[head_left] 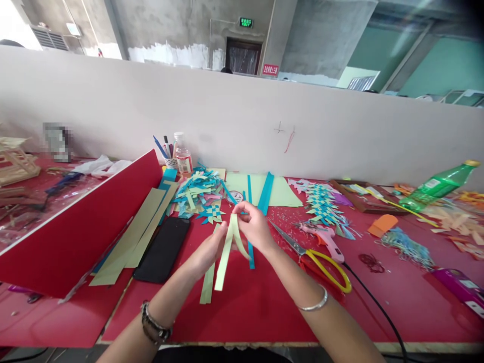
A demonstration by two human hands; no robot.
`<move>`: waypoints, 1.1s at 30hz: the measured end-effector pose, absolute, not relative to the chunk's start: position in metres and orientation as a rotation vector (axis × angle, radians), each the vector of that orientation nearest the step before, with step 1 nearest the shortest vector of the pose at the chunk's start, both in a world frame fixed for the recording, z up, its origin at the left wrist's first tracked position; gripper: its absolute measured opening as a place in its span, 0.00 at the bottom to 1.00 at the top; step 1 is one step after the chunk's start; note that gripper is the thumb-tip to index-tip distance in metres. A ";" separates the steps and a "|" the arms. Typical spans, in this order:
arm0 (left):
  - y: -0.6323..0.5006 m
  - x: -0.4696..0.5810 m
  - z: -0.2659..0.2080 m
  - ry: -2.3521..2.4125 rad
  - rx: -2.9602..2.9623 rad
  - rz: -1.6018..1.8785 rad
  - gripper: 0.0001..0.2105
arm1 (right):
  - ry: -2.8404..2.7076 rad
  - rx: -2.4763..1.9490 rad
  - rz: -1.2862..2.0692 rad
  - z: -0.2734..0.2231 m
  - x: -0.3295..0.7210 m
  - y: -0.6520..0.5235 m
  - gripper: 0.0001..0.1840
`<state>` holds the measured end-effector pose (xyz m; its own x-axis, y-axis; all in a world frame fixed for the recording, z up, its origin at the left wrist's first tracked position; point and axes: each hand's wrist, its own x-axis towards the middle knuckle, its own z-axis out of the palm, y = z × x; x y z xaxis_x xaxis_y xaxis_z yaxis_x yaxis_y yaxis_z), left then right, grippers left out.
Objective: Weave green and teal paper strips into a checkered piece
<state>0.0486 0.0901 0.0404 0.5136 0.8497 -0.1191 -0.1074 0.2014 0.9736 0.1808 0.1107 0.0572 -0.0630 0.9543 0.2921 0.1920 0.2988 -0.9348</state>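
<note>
A pale green paper strip (pixel 226 262) hangs folded over at its top, its two ends spreading downward. At the fold, my right hand (pixel 255 227) pinches it between thumb and fingers. My left hand (pixel 209 248) is closed at the strip's left edge, thumb up against it; its other fingers are partly hidden. Below the left hand, more pale green strips (pixel 207 287) lie on the red table. A narrow blue strip (pixel 251 257) lies under the right hand. Beyond the hands sit a small woven blue-and-green paper piece (pixel 212 214) and a heap of woven paper pieces (pixel 196 189).
Scissors (pixel 328 269) with yellow handles and a pink glue gun (pixel 325 237) lie right of my right forearm. A black phone (pixel 162 250) and long paper strips (pixel 124 242) lie left, beside a red divider (pixel 86 227). A green bottle (pixel 440 186) leans at far right.
</note>
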 end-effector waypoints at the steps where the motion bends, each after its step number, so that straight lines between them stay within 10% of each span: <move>1: 0.089 0.055 0.040 0.744 1.114 0.740 0.26 | -1.520 -1.117 0.861 0.057 0.181 0.105 0.04; 13: 0.073 0.059 0.034 0.769 1.202 0.734 0.16 | -1.717 -1.129 0.709 0.045 0.211 0.088 0.09; 33: 0.063 0.031 0.053 0.826 1.804 0.457 0.12 | -2.094 -1.104 1.445 0.055 0.226 0.071 0.15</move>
